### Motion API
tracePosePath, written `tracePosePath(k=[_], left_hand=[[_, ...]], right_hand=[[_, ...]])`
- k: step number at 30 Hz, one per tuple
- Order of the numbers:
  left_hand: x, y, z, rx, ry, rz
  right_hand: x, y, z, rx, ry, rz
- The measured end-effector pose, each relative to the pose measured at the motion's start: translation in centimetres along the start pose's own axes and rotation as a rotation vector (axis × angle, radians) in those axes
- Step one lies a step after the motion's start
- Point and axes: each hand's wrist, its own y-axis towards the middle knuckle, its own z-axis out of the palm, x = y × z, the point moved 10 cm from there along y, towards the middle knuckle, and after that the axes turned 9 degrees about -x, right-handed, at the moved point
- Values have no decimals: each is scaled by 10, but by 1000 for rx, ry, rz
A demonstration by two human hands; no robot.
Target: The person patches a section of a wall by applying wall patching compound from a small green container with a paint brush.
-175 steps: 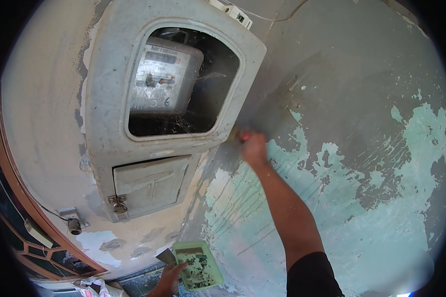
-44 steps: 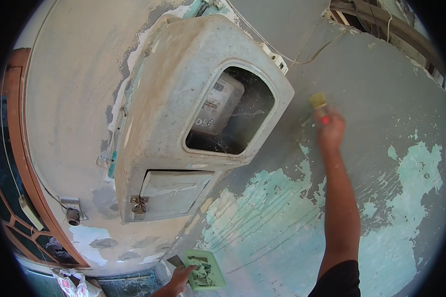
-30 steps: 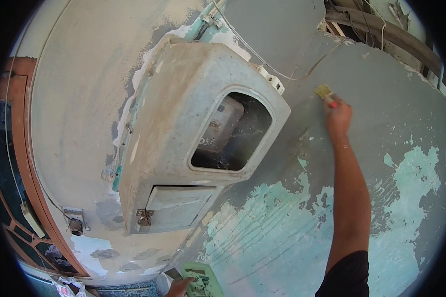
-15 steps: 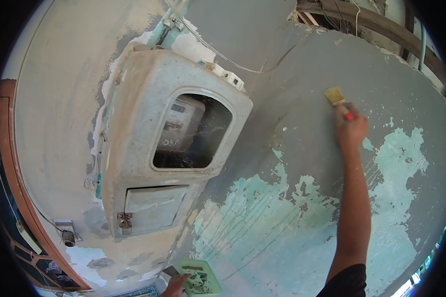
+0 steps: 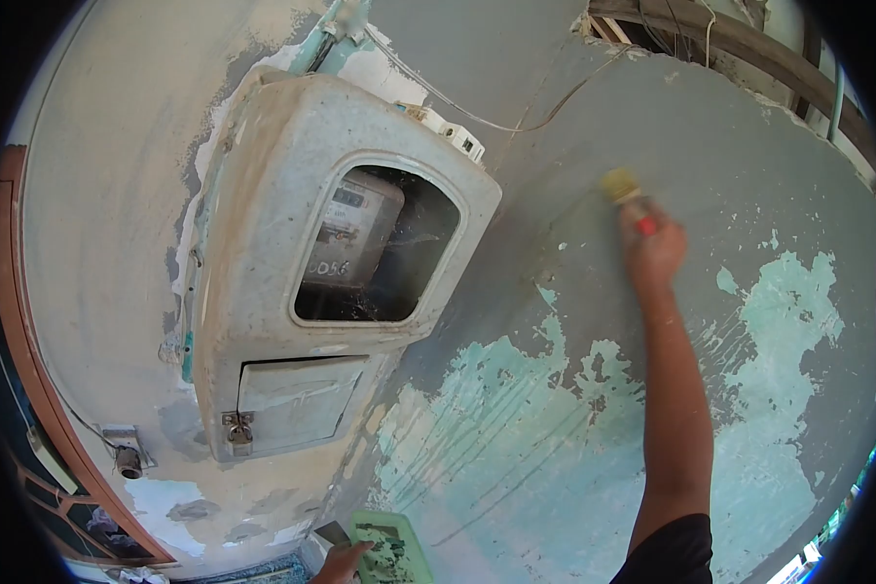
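My right hand point(image 5: 658, 248) is closed around a paintbrush point(image 5: 620, 185) with pale yellow bristles and a red part on its handle. The bristles are at the grey part of the wall point(image 5: 555, 127); motion blurs them. Low in the view, my left hand point(image 5: 342, 565) grips a light green plastic tray point(image 5: 420, 560) smeared inside with dark grey material. A flat scraper blade point(image 5: 333, 533) sticks up beside that hand, its handle hidden. Below my right hand, patches of turquoise paint point(image 5: 516, 428) show on the wall.
A worn electric meter box point(image 5: 253, 243) juts out on the left, with a padlock point(image 5: 239, 436) on its lower door. White breakers point(image 5: 448, 131) and a loose cable point(image 5: 457, 109) are above it. A wooden beam point(image 5: 759, 54) crosses a broken opening at upper right.
My right hand and the paintbrush have moved left across the grey wall. My left hand still holds the tray at the bottom. The view has shifted slightly.
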Motion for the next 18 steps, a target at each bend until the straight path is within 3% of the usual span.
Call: tracePosePath(k=[3,5,8,10,12,15,18], left_hand=[[-17,-27,11,37,15,-11],[-23,-41,20,106,-2,-28],[-26,-41,8,-10,51,-58],[-18,-22,-10,27,-14,-5],[-14,-14,-18,-8,-41,20],[-13,-12,-26,-79,-40,38],[-8,-8,-26,-34,-41,56]], right_hand=[[35,-102,70,405,94,-217],[85,-150,83,752,-23,-379],[43,-94,57,400,-12,-350],[4,-28,15,231,-74,1],[-3,8,-38,-45,-168,50],[-2,-40,-25,86,-1,0],[50,-171,11,573,25,-391]])
